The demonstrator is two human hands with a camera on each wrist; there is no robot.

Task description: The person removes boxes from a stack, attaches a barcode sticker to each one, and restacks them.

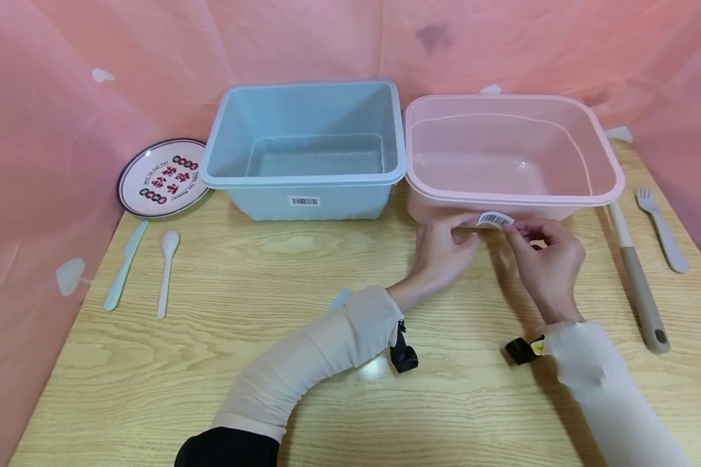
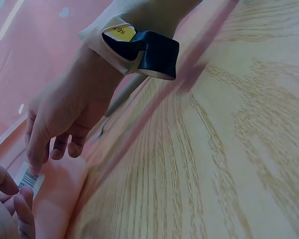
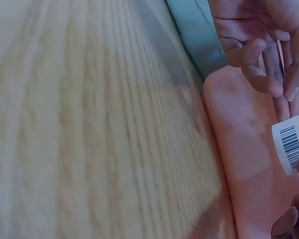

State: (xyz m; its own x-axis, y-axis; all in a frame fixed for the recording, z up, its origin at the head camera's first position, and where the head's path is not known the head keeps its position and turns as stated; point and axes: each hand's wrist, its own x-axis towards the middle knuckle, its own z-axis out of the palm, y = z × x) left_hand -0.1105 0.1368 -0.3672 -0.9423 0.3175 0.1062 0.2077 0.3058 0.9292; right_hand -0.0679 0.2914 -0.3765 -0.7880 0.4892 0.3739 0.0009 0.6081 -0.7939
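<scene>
A white barcode sticker bows outward at the front wall of the pink basin. My right hand pinches its right end between thumb and index finger, the other fingers curled. From the left side, my left hand reaches to the sticker's other end with extended fingers. Its thumb stands apart below them. In the right wrist view, the left fingertips meet the edge of the sticker. The left wrist view catches the sticker between both hands.
A blue basin with its own barcode label stands left of the pink one. Beside it lie a printed plate, a knife and a spoon. At right are a long-handled utensil and a fork.
</scene>
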